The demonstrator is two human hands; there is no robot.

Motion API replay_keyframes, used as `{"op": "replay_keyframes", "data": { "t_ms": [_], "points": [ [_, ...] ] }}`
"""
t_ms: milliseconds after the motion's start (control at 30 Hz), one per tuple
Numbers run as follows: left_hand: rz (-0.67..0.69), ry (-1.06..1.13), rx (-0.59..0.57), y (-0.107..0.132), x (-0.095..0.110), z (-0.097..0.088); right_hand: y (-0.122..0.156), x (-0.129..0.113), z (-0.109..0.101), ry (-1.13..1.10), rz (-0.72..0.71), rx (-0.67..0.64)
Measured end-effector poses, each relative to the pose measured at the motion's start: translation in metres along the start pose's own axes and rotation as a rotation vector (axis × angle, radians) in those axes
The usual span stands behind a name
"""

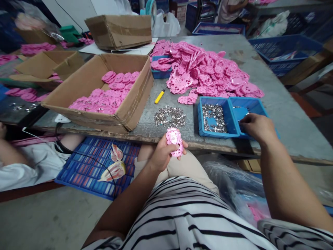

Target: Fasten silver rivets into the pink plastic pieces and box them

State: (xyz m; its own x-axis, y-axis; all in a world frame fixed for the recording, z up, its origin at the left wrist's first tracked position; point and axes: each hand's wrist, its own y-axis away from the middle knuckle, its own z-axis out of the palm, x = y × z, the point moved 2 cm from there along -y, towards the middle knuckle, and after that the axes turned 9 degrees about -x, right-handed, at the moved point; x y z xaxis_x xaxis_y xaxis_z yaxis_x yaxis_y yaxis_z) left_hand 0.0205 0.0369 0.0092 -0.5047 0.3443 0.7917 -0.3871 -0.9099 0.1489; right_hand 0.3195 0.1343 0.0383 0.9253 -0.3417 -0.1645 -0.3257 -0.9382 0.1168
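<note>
My left hand [161, 154] is closed around a pink plastic piece [173, 139] with a wavy outline and small holes, held above my lap at the table edge. My right hand [257, 127] reaches into the right compartment of a blue bin [249, 101], where a few small metal parts [240, 109] show. Its fingers point down and look pinched together; the tips are partly hidden. The left compartment [199, 116] holds many small shiny metal parts [218, 119]. A loose pile of similar metal parts [170, 117] lies on the table in front of my left hand.
A heap of pink pieces [205, 67] covers the back of the table [293, 114]. A yellow-handled screwdriver [159, 97] lies beside a cardboard box [137, 114] partly filled with pink pieces. Fruit peels [114, 172] rest on a blue crate [85, 166]. Another person's arm [10, 156] is at left.
</note>
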Motion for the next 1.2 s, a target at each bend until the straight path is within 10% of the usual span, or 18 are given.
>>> {"op": "replay_keyframes", "data": {
  "t_ms": [233, 400, 667, 1000, 1200],
  "points": [
    [-0.004, -0.013, 0.008, 0.000, -0.001, 0.000, 0.015, -0.010, -0.009, -0.498, 0.108, 0.158],
    [-0.015, -0.021, 0.005, -0.002, -0.002, 0.004, 0.036, -0.065, 0.004, -0.797, -0.304, 0.054],
    [0.005, -0.038, 0.044, 0.002, 0.002, -0.002, 0.048, -0.147, 0.031, -0.154, -0.659, -0.254],
    [-0.018, -0.041, 0.034, -0.001, 0.001, -0.003, 0.039, -0.108, 0.028, 0.038, -0.554, -0.201],
    [0.013, -0.092, 0.083, -0.003, -0.001, 0.000, 0.041, -0.095, 0.028, -0.425, -0.438, -0.239]
  ]
}}
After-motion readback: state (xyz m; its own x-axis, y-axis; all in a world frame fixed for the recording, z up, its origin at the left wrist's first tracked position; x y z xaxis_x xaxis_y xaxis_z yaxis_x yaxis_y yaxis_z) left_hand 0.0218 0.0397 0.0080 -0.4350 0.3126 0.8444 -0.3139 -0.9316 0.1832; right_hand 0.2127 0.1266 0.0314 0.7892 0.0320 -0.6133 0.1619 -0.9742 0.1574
